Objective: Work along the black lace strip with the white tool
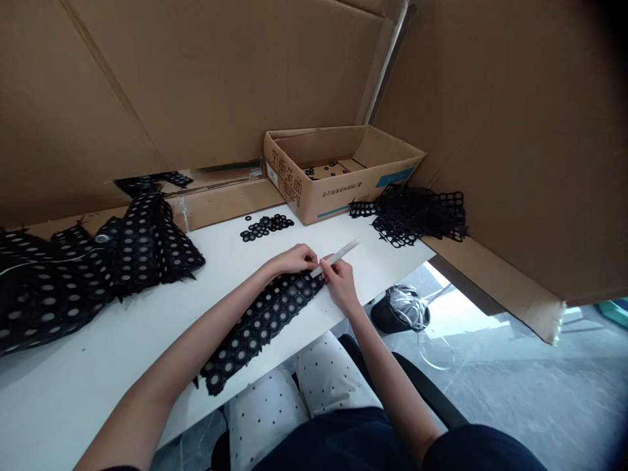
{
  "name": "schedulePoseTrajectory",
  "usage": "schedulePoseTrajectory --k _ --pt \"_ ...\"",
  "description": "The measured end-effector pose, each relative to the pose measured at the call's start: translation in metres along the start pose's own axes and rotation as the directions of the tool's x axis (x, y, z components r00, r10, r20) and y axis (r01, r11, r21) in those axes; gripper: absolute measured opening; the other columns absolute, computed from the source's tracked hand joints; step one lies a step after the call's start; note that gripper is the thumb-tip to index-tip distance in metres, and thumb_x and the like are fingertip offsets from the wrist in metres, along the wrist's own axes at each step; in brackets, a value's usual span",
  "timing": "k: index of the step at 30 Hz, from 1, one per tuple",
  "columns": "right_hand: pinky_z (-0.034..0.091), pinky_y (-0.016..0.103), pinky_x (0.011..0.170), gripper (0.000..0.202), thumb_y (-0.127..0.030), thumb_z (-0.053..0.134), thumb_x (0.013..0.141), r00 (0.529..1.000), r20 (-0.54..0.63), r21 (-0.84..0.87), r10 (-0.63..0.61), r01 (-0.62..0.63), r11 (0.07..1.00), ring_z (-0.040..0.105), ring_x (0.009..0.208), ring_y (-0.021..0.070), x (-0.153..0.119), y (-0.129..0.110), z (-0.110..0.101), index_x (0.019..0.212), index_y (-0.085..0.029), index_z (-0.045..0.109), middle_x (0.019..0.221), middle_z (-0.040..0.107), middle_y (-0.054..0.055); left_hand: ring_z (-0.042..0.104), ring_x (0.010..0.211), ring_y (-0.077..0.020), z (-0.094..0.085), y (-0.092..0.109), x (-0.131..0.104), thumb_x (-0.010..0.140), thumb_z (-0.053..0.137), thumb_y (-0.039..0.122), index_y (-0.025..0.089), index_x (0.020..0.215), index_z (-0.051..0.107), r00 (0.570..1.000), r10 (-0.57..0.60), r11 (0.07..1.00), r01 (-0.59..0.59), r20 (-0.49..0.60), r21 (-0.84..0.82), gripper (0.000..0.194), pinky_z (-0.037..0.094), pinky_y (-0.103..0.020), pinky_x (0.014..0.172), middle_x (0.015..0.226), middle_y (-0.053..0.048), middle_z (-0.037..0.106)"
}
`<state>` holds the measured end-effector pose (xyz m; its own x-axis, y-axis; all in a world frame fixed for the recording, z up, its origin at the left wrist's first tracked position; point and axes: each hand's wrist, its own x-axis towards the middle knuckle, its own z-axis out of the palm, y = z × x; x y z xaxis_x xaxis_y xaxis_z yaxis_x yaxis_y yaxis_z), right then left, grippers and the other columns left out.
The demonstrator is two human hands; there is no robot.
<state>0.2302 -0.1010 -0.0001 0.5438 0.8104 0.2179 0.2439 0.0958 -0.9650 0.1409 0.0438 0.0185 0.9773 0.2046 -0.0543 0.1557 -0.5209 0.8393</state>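
Observation:
A strip of black rubber sheet (265,320) with rows of pale round discs lies slantwise on the white table, partly under my left forearm. My left hand (297,258) is closed at the strip's far end, its fingertips pinching the edge there; exactly what sits between them is too small to tell. In my right hand (339,280) is a flat, pale, ruler-like strip (343,250), gripped between thumb and fingers, its lower end against the sheet beside the left fingertips. Beyond the hands lie several small black rings (267,226) in a loose group.
An open cardboard box (314,196) holding a few black rings stands at the back. Punched-out black webbing (417,212) is heaped right of it. More dotted black sheets (142,242) pile up on the left. A black bin (400,311) with a plastic liner stands on the floor, right.

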Motion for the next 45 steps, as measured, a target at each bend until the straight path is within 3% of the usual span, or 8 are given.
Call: schedulePoseTrajectory --k 5,8,22,26,33,36,40,45 --pt "0.032 0.023 0.047 0.027 -0.042 0.056 0.080 0.992 -0.112 0.159 0.065 -0.046 0.986 0.041 0.048 0.0100 0.002 0.005 -0.002 0.071 -0.016 0.057 0.053 0.047 -0.003 0.050 0.061 -0.0114 -0.002 -0.001 0.001 0.065 0.059 0.027 0.010 0.066 0.066 0.999 -0.015 0.990 0.019 0.033 -0.141 0.018 0.038 -0.021 0.063 0.062 0.000 0.062" --pt "0.032 0.023 0.047 0.026 -0.041 0.057 0.080 0.990 -0.117 0.187 0.077 -0.054 0.981 0.041 0.048 0.0097 0.003 0.006 -0.003 0.071 -0.016 0.057 0.053 0.047 -0.003 0.050 0.061 -0.0113 -0.002 0.000 0.001 0.064 0.060 0.028 0.010 0.065 0.066 0.999 -0.032 0.986 0.037 0.035 -0.160 0.019 0.037 -0.021 0.063 0.061 0.000 0.063" --pt "0.038 0.025 0.054 0.026 -0.039 0.052 0.084 0.985 -0.097 -0.130 -0.140 0.126 0.983 0.047 0.054 0.0126 -0.007 -0.006 -0.002 0.074 -0.017 0.061 0.061 0.056 0.001 0.046 0.056 -0.0101 -0.002 -0.001 0.001 0.066 0.060 0.029 0.011 0.063 0.065 0.999 -0.026 0.980 0.030 0.024 -0.199 0.019 0.035 -0.022 0.060 0.055 0.002 0.057" --pt "0.038 0.025 0.055 0.026 -0.035 0.050 0.086 0.980 -0.017 -0.205 -0.200 0.192 0.960 0.048 0.057 0.0125 -0.009 -0.010 0.000 0.072 -0.016 0.062 0.072 0.062 0.004 0.046 0.056 -0.0100 0.000 -0.003 0.001 0.066 0.060 0.029 0.011 0.062 0.064 1.000 -0.013 0.979 0.013 -0.002 -0.202 0.019 0.035 -0.022 0.059 0.054 0.002 0.056" --pt "0.036 0.024 0.051 0.030 -0.039 0.051 0.085 0.996 0.039 -0.085 -0.082 0.085 0.993 0.046 0.051 0.0115 -0.006 -0.006 0.000 0.065 -0.017 0.058 0.060 0.054 0.000 0.045 0.056 -0.0099 0.004 -0.005 -0.001 0.066 0.062 0.031 0.010 0.061 0.064 0.998 -0.013 0.973 0.000 -0.056 -0.231 0.022 0.035 -0.022 0.058 0.054 0.001 0.057" --pt "0.035 0.024 0.049 0.029 -0.039 0.051 0.084 0.998 -0.021 -0.010 -0.060 0.060 0.998 0.044 0.048 0.0108 -0.005 -0.004 -0.002 0.067 -0.017 0.057 0.055 0.050 -0.002 0.046 0.056 -0.0102 0.004 -0.005 0.001 0.066 0.064 0.033 0.010 0.060 0.065 0.998 -0.029 0.967 0.014 -0.056 -0.253 0.023 0.036 -0.022 0.059 0.054 0.001 0.058" --pt "0.034 0.024 0.051 0.030 -0.037 0.051 0.085 0.961 -0.258 -0.003 -0.103 0.106 0.994 0.042 0.050 0.0101 -0.006 -0.002 -0.004 0.064 -0.017 0.054 0.055 0.047 -0.002 0.050 0.059 -0.0119 0.001 -0.005 0.001 0.065 0.068 0.036 0.010 0.063 0.068 0.998 -0.047 0.967 0.035 -0.042 -0.252 0.026 0.038 -0.023 0.063 0.058 -0.001 0.062" --pt "0.032 0.024 0.051 0.027 -0.037 0.049 0.086 0.924 -0.366 0.012 -0.107 0.120 0.993 0.040 0.051 0.0102 -0.005 -0.001 -0.006 0.069 -0.016 0.054 0.055 0.045 -0.003 0.057 0.071 -0.0150 -0.013 0.002 -0.010 0.079 0.054 0.045 0.012 0.079 0.072 0.998 -0.036 0.985 0.042 0.043 -0.164 0.037 0.040 -0.025 0.072 0.076 -0.005 0.070"
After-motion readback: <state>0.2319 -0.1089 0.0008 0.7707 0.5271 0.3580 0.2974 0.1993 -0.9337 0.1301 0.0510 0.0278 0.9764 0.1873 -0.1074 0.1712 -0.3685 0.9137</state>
